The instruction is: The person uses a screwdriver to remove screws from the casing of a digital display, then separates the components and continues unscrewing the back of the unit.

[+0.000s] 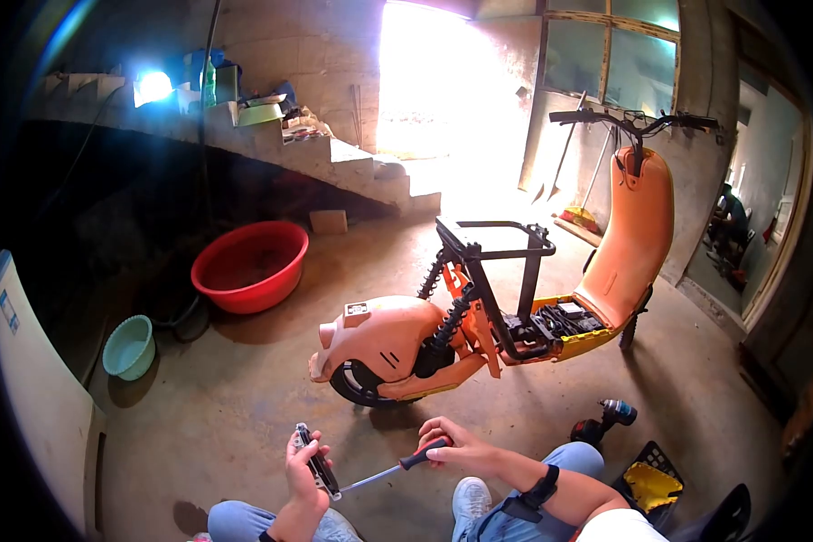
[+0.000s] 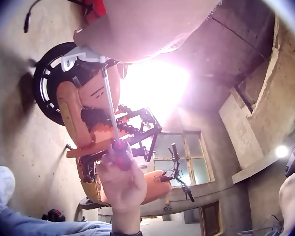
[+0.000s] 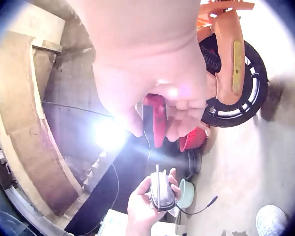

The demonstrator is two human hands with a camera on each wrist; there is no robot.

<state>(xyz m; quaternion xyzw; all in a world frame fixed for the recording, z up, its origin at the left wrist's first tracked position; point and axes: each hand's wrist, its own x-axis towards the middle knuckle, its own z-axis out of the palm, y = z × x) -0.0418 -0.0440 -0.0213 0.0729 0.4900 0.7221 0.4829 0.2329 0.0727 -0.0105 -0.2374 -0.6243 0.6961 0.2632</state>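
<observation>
My left hand (image 1: pixel 303 471) holds a small dark and silver part (image 1: pixel 319 464) upright, its fingers curled round it. In the right wrist view the part (image 3: pixel 162 191) looks rounded and pale, with a dark rim and a black cable. My right hand (image 1: pixel 461 449) grips the red and black handle of a screwdriver (image 1: pixel 425 453), whose shaft slants down to the lower end of the part. The left wrist view shows the shaft's tip at the white part (image 2: pixel 83 58); whether it sits in a screw I cannot tell.
An orange scooter (image 1: pixel 393 339) with a bare black frame stands ahead. A red basin (image 1: pixel 251 268) and a light green basin (image 1: pixel 129 348) are at the left. A power drill (image 1: pixel 616 413) and a black crate (image 1: pixel 652 485) lie at the right, near my knee.
</observation>
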